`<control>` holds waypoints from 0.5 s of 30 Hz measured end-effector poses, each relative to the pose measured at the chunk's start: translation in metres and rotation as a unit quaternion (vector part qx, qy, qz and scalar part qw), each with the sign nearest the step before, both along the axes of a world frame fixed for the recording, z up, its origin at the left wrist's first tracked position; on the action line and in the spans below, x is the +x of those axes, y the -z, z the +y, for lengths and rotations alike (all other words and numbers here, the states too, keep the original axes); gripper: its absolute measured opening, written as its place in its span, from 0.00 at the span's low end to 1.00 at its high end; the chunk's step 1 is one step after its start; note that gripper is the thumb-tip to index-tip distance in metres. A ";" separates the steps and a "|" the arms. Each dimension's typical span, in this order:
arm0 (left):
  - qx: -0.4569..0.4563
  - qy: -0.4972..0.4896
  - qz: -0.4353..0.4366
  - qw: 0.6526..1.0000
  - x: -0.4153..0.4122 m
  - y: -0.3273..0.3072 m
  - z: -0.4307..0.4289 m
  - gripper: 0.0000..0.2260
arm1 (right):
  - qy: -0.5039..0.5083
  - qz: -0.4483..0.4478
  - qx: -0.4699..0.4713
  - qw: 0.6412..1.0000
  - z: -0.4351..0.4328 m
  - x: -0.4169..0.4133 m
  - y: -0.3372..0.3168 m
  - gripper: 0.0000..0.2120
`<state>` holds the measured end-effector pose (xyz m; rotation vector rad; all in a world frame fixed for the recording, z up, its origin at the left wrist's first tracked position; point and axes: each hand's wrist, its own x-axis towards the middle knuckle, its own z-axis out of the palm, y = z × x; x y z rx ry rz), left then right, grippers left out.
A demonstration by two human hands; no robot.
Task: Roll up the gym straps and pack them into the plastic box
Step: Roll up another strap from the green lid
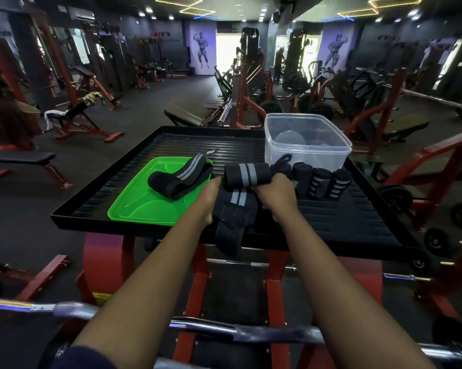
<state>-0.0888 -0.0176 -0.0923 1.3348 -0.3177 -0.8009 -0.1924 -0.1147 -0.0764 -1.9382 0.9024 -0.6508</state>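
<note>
Both hands are on the black elastic gym strap with grey stripes [247,173], half rolled above the black ribbed tabletop [344,217]. The roll's long axis runs side to side, one end to each hand. The right hand [276,194] has its fingers [265,184] curled round the right end. The left hand [210,194] sits at the left end, but it's blurred and the fingers are hidden, so I cannot tell its grip.

The loose tail [228,230] trails straight back toward the person over the tabletop's near edge, so the winding has to come that way. The clear plastic box [308,155] lies beyond and to the right, nearer the right hand. Three rolled black straps [321,182] stand just in front of the box, and one more strap [180,177] lies loosely folded on the green plastic lid [144,209].
</note>
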 end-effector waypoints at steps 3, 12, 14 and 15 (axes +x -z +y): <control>0.043 -0.063 -0.071 0.995 0.006 0.006 0.000 0.13 | 0.081 -0.010 -0.129 0.988 0.007 -0.003 0.000 0.24; 0.050 -0.040 -0.114 0.991 0.006 0.010 0.004 0.03 | -0.091 -0.096 -0.158 0.979 0.005 0.014 -0.001 0.16; 0.003 -0.027 -0.084 0.996 -0.002 0.008 0.005 0.05 | -0.067 -0.074 -0.147 0.984 0.001 0.018 -0.004 0.15; -0.005 -0.033 -0.081 0.996 -0.002 0.007 0.005 0.07 | -0.053 -0.065 -0.128 0.988 -0.001 0.019 -0.006 0.15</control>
